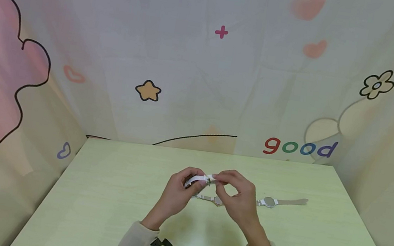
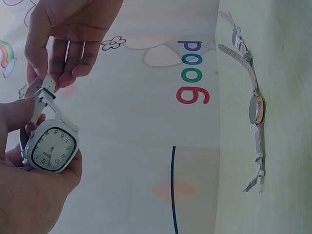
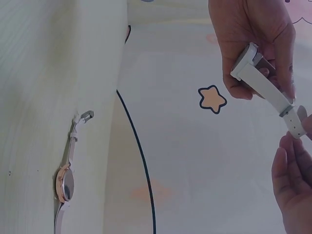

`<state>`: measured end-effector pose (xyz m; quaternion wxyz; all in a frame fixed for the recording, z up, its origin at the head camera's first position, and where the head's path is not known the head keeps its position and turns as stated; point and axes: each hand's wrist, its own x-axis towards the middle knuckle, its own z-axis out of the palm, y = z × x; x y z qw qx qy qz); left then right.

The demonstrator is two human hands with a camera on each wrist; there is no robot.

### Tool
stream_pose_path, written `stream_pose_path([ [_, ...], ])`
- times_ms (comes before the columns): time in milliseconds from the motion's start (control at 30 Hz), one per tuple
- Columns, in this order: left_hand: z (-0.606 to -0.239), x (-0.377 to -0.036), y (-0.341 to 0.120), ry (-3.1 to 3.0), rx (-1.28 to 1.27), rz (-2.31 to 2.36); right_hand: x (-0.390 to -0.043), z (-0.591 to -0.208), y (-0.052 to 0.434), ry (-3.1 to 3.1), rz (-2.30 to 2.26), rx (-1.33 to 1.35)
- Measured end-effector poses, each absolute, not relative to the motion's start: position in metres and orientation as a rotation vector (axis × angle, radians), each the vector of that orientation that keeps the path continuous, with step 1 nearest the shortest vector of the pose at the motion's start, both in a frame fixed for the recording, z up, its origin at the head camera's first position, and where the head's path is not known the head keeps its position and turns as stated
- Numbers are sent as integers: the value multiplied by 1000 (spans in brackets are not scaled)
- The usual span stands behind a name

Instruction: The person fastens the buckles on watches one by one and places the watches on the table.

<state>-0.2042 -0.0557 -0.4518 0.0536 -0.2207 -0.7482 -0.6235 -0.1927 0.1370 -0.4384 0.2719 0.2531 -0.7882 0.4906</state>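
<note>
Head view, hands: left hand and right hand raised just above the table, both pinching a white-strapped watch between them.
Head view, table: two more watches lying flat, one under the hands, one off to the right.
Left wrist view: square-faced dial cradled in curled left fingers; right fingertips pinching the strap end (near the buckle).
Right wrist view: left fingers clasped round the case, strap stretched toward the right fingers.
</note>
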Motion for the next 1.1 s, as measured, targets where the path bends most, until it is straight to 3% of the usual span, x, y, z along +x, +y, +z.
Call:
stream_pose_path([
  [400, -450, -202, -56, -2273, -654, -1881, -194, -438, 136, -2155, 1142, 754],
  [733, -450, -201, -55, -2247, -650, -1973, -186, -436, 132, -2160, 1372, 650],
  [1100, -448, -200, -56, -2222, -649, -2014, -166, -408, 123, -2178, 1553, 655],
])
